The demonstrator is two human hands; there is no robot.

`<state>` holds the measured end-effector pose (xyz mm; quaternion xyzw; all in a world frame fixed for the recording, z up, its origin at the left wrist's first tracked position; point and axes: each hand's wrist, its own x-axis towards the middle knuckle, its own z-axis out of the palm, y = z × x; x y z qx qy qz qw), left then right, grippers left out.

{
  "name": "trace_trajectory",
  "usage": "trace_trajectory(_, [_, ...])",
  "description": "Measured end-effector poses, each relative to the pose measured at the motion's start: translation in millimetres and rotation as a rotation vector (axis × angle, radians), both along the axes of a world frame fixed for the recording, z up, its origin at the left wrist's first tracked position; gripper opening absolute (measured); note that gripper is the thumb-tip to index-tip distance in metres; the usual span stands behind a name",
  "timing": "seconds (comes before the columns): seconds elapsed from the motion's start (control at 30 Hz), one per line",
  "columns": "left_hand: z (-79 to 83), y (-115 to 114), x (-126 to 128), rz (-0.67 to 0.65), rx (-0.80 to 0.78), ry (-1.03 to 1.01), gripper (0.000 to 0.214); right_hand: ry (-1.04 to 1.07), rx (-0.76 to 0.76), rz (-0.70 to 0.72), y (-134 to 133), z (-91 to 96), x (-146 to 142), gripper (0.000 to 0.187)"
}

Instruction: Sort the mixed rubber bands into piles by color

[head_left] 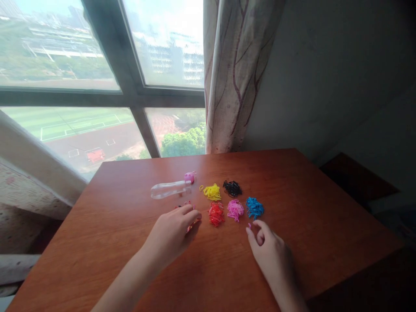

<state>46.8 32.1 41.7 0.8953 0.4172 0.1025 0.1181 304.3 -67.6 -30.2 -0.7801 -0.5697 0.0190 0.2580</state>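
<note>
My left hand (175, 227) reaches over a mixed heap of small rubber bands (184, 205), which it mostly covers. Its fingers are bent and close together; what lies between them and the thumb is hidden. With thumb and forefinger, my right hand (271, 247) pinches a small pink rubber band (249, 225), just below the blue rubber bands (255, 208). Beside these are the pink pile (235, 210) and the red pile (216, 214). Farther back sit the yellow rubber bands (212, 192) and the black rubber bands (232, 188).
A clear plastic bottle (169, 189) lies on its side behind my left hand. Its pink animal-shaped cap (190, 177) is near the bottle's mouth. The brown wooden table (208, 277) meets a window (136, 97) and a curtain (235, 78) at the back.
</note>
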Motion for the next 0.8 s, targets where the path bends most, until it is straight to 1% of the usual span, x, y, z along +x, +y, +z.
trace_trajectory(0.17, [-9.3,-6.1,-28.4,0.078,-0.039,-0.086,0.020,0.067,-0.060,0.018,4.0,4.2,-4.3,0.026])
trace_trajectory(0.37, [-16.0,-13.0,-48.6,0.154,-0.084,-0.124,0.025,0.129,-0.024,0.048,16.8,8.6,-4.1,0.026])
trace_trajectory(0.57, [-18.9,-16.7,-56.9,0.213,-0.145,-0.137,0.023,0.137,0.047,0.128,28.7,6.3,-4.0,0.030])
trace_trajectory(0.8, [-22.3,-17.8,-57.9,0.224,-0.174,-0.153,0.021,0.119,0.040,0.161,24.6,2.3,-2.6,0.028])
